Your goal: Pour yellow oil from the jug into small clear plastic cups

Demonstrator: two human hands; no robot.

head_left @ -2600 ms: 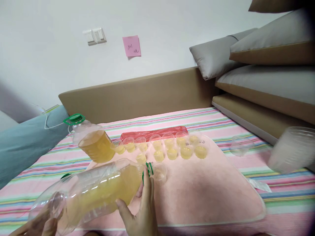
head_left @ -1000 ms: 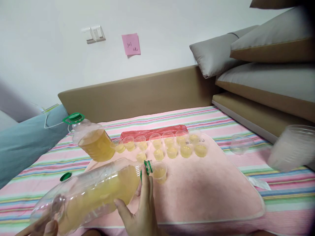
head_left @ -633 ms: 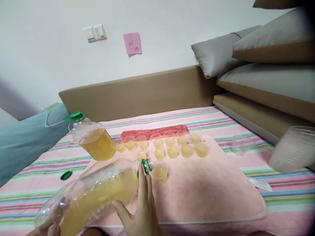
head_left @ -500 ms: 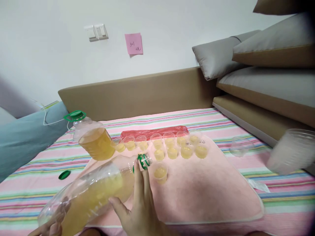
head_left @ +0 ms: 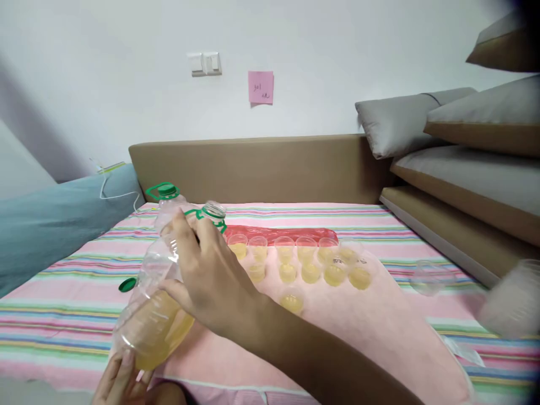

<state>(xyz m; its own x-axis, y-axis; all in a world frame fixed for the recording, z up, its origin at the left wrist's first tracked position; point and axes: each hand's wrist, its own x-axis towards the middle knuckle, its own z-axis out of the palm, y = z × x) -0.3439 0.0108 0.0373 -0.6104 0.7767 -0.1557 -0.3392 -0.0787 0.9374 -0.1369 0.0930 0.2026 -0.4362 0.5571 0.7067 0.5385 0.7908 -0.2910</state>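
Note:
A large clear plastic bottle of yellow liquid leans in both hands, its uncapped mouth with a green ring pointing up and right. My right hand is closed round the neck and shoulder. Under and beside the bottle's base, my left hand supports it with bent fingers. Right of the bottle stand clear plastic cups holding yellow liquid, in rows, with one cup alone in front. A second bottle with a green cap and handle is behind, mostly hidden. The loose green cap lies to the left.
The cups stand on a pink mat over a striped sheet. Behind them lies a red plastic bag. A stack of clear cups lies at the right, near a cup and grey cushions. A blue pillow is left.
The bottle has gone from lying tilted over toward the front cup to more upright, its mouth raised and moved left. Both hands moved with it. My view has shifted left and up.

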